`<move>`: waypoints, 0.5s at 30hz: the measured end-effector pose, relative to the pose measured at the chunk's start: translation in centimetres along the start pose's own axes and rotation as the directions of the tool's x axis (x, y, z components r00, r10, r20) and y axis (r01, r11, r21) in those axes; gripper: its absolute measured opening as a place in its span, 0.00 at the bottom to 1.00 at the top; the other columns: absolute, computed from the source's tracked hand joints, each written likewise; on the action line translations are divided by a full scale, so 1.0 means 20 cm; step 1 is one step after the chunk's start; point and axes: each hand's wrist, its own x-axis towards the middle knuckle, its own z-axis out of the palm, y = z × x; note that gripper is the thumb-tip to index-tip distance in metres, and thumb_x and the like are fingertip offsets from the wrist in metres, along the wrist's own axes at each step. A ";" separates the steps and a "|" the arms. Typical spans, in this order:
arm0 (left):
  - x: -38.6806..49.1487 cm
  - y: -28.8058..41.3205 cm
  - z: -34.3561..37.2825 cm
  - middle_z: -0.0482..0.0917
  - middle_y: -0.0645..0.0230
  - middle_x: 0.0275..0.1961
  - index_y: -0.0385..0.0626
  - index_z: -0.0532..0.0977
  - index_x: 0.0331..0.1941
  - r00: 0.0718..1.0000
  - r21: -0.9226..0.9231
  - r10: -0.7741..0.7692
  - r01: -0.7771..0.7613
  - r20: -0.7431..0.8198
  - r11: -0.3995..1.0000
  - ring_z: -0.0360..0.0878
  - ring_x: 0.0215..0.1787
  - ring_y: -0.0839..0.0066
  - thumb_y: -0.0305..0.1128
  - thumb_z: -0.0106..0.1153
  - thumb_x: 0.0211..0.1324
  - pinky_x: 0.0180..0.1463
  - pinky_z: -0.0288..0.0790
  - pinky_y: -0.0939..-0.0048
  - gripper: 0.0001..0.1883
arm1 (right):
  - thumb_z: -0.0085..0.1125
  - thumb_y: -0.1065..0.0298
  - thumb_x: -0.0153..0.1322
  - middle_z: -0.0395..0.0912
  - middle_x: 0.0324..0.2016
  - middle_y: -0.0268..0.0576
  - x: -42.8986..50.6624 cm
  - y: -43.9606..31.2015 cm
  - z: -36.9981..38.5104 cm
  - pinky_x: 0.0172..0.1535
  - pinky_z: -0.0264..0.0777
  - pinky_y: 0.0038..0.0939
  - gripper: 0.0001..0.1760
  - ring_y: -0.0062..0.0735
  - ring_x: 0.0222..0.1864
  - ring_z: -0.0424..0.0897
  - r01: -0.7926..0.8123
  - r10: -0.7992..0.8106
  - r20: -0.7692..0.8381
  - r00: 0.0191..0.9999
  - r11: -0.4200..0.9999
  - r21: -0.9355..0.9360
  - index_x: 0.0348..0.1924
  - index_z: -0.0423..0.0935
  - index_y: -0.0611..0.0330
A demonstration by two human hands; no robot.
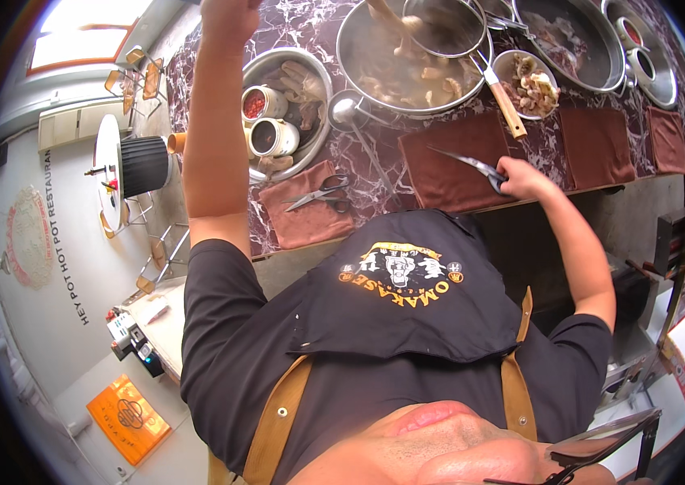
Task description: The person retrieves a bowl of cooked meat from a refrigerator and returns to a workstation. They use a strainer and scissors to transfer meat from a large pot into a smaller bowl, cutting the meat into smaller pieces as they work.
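My right hand (524, 179) grips the dark handles of a pair of scissors (472, 162) over a folded brown cloth (439, 176). Their blades point left. My left hand (230, 15) reaches far forward and is cut off by the top edge; a sliver of something dark shows beside it, and its fingers are hidden. Ahead stands a wide steel pot (343, 73) of cloudy broth with pale meat pieces. Over the pot lies a mesh strainer (445, 27), its wooden handle (507, 109) extending towards me. A bowl (535, 115) of cut meat pieces sits beside the pot.
At left, a steel basin (321, 70) holds poultry pieces, a jar of red bits (262, 103) and a dark-filled jar (272, 137). A second pair of scissors (321, 195) rests on a cloth (309, 227). Between them and the pot lies a ladle (345, 109). Another steel pot (612, 85) stands right.
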 end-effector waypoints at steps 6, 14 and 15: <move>-0.05 -0.18 -0.07 0.70 0.80 0.23 0.38 0.82 0.41 0.994 0.085 -0.102 0.099 0.030 0.991 0.60 0.22 0.89 0.29 0.58 0.59 0.26 0.51 0.83 0.10 | 0.64 0.71 0.66 0.75 0.31 0.36 -0.32 -0.41 -0.08 0.37 0.72 0.26 0.19 0.18 0.34 0.74 0.133 -0.065 -0.137 0.989 0.806 0.577 0.47 0.70 0.65; -0.15 -0.23 -0.03 0.77 0.79 0.28 0.39 0.82 0.43 0.981 0.181 -0.169 0.150 0.093 0.972 0.67 0.29 0.87 0.29 0.60 0.58 0.34 0.59 0.82 0.11 | 0.67 0.50 0.63 0.78 0.45 0.53 0.07 -0.52 -0.59 0.51 0.74 0.45 0.34 0.52 0.50 0.79 -0.053 -0.209 -0.664 0.717 0.934 -0.352 0.53 0.68 0.63; -0.17 -0.23 -0.01 0.78 0.78 0.30 0.39 0.83 0.43 0.981 0.227 -0.172 0.148 0.087 0.963 0.68 0.31 0.87 0.30 0.60 0.58 0.36 0.61 0.82 0.11 | 0.66 0.48 0.62 0.78 0.45 0.54 0.14 -0.55 -0.60 0.53 0.73 0.45 0.35 0.51 0.51 0.78 -0.093 -0.185 -0.636 0.749 0.921 -0.378 0.52 0.68 0.63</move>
